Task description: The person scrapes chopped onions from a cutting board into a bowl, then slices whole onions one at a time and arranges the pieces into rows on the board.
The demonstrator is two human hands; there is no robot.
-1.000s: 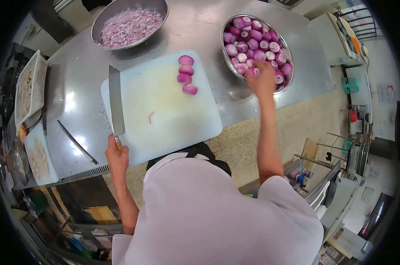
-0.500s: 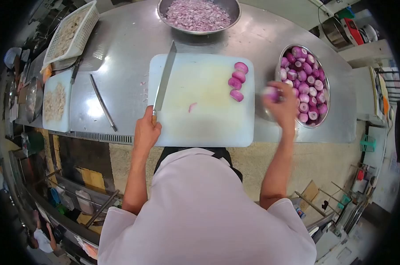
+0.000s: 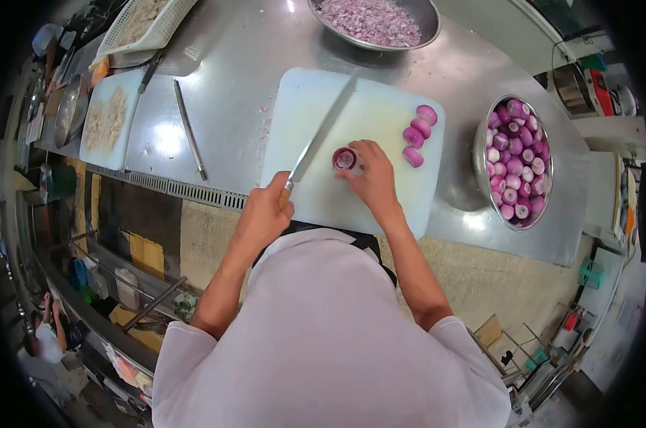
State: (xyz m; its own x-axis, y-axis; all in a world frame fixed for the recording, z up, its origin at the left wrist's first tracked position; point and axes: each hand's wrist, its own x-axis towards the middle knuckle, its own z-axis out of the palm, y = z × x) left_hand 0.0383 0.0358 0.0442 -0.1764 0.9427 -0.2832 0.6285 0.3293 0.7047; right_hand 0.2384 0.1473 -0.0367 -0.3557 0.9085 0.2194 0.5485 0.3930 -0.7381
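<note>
**Peeled onion held on cutting board, cleaver alongside**

Left hand (image 3: 266, 214): at the near edge of the white cutting board (image 3: 316, 96). Fingers wrapped tight round the handle of a cleaver (image 3: 321, 135). The blade runs diagonally, far and to the right, across the board. Whether its edge touches the board cannot be told.

Right hand (image 3: 371, 178): just right of the blade, fingers curled over a peeled red onion (image 3: 344, 158) and pinning it to the board. The onion sits near the board's middle, cut face up, rings visible, close beside the blade.

Right part of the board: a row of four peeled onions (image 3: 417, 135), lying apart from the held one.

Right of the board, on the steel tabletop (image 3: 223, 93): a metal bowl (image 3: 478, 153) filled with peeled onions.

Left of the board: a sharpening steel (image 3: 190, 128) lying loose. Further left, a small white board (image 3: 93, 153) carrying pale chopped pieces.

Far side: a second metal bowl (image 3: 337, 32) of chopped red onion beyond the board. A white basket (image 3: 173, 18) sits at the far left.
</note>
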